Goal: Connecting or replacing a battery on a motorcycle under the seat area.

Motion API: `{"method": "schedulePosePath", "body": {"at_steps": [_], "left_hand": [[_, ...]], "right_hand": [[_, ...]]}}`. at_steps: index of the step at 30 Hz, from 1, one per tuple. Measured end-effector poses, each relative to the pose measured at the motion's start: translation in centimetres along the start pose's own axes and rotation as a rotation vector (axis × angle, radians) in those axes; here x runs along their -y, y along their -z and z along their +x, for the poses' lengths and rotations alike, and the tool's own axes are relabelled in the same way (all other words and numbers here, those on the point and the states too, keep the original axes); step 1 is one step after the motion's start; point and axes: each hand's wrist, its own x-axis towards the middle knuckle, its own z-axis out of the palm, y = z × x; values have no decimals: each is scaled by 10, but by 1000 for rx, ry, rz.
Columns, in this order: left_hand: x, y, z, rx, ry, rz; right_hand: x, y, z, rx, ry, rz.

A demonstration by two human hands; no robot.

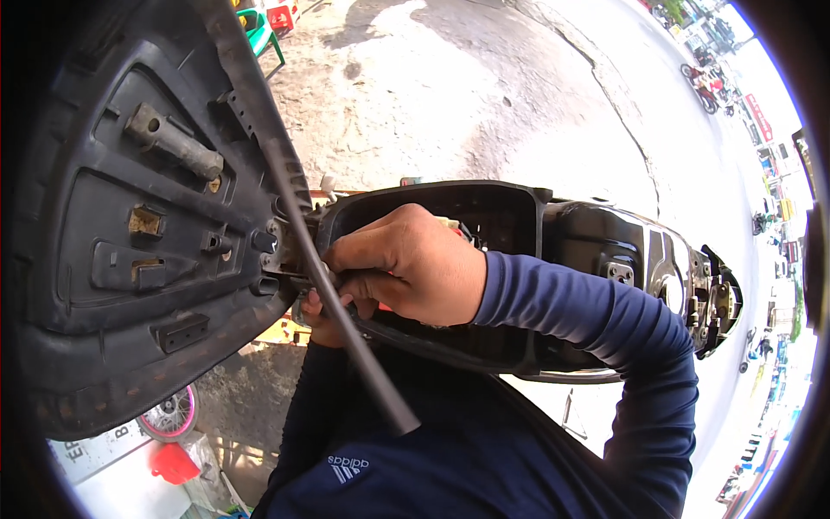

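Note:
My right hand is closed in a pinch at the hinge between a raised motorcycle seat and the open black storage box. Just below it, my left hand has its fingers bent together at the same spot, partly covered by the right hand. What the fingertips hold is hidden. A long dark, narrow strip runs along the seat's edge and crosses in front of my fingers, its lower end loose over my shirt. I cannot tell whether my fingers touch it.
To the right of the box lies the black, glossy body of the motorcycle. A green plastic chair stands at the upper left. At the lower left are a pink-rimmed wheel and a red object. A parked motorcycle stands by the road.

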Motion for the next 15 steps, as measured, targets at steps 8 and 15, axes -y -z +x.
{"method": "schedulePosePath", "body": {"at_steps": [8, 15], "left_hand": [[-38, -181, -18, -186, 66, 463], [-31, -317, -32, 852, -444, 1912]], "right_hand": [[-23, -1, 0, -368, 284, -238], [-10, 9, -13, -134, -20, -144]]}}
